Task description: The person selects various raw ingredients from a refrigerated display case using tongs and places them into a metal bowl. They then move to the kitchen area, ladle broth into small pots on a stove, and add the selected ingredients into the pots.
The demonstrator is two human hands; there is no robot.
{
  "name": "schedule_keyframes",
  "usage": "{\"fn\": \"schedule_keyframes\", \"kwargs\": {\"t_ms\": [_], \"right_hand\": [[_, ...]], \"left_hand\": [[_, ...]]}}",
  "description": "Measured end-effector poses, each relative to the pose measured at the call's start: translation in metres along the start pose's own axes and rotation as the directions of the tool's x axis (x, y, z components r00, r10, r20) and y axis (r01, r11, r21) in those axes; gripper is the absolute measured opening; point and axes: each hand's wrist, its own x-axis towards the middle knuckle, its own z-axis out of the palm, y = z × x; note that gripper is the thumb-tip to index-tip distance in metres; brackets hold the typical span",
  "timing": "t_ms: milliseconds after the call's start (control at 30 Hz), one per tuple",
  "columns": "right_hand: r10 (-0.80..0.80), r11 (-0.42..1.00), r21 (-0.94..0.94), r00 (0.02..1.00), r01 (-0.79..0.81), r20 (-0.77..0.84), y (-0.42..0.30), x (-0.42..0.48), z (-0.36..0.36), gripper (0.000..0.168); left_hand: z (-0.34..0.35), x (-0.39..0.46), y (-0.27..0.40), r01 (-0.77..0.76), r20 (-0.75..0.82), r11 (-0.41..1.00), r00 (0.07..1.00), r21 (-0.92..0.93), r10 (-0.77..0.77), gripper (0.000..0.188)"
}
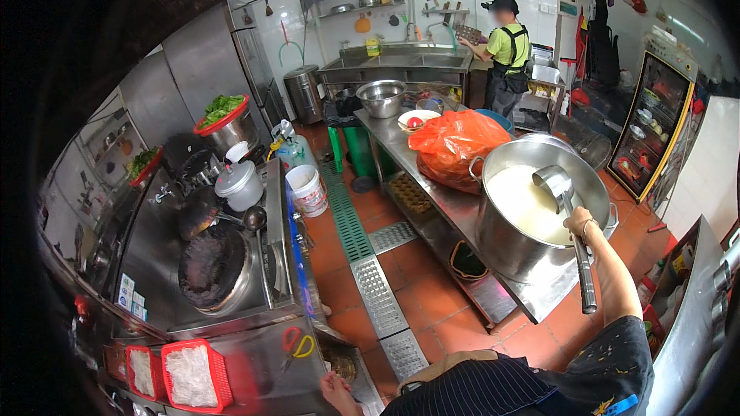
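My right hand (pixel 580 224) grips the handle of a large metal ladle (pixel 555 182), whose bowl is over a tall stainless steel stockpot (pixel 503 248) of pale, milky liquid (pixel 520 199). The pot stands near the close end of a steel table (pixel 445 199). An orange plastic bag (pixel 457 147) touches or nearly touches the pot's left side. Low at the bottom of the view, my left hand (pixel 338 390) is near the edge of the steel counter, by a coil of fine wire or similar material (pixel 342 365); its fingers are bent, and whether it holds something cannot be told.
A wok (pixel 211 268) sits on the range at left, with a ladle (pixel 254 219) beside it. Scissors (pixel 298 346) and red baskets (pixel 196 378) of white strands lie on the near counter. Another person (pixel 507 52) stands at the back sinks. Metal drain covers (pixel 378 297) cross the tiled floor.
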Motion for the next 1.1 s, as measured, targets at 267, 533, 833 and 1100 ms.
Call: {"fn": "schedule_keyframes", "kwargs": {"t_ms": [267, 533, 833, 1100], "right_hand": [[0.103, 0.986, 0.107, 0.977, -0.124, 0.189, 0.004, 0.009, 0.004, 0.025], [0.159, 0.96, 0.169, 0.932, -0.222, 0.326, 0.024, 0.04, 0.025, 0.025], [0.066, 0.799, 0.481, 0.847, -0.362, 0.528, 0.025, 0.015, 0.015, 0.02], [-0.221, 0.2, 0.645, 0.608, -0.737, 0.763, 0.064, 0.051, 0.014, 0.024]], "left_hand": [[0.023, -0.015, 0.061, 0.117, 0.088, 0.987, 0.99, -0.114, -0.108, 0.017], [0.033, -0.003, 0.04, 0.26, 0.155, 0.952, 0.959, -0.159, -0.236, 0.012], [0.048, 0.001, 0.034, 0.316, 0.194, 0.931, 0.94, -0.185, -0.281, 0.01], [0.049, 0.008, 0.073, 0.367, 0.219, 0.909, 0.92, -0.199, -0.324, 0.009]]}}
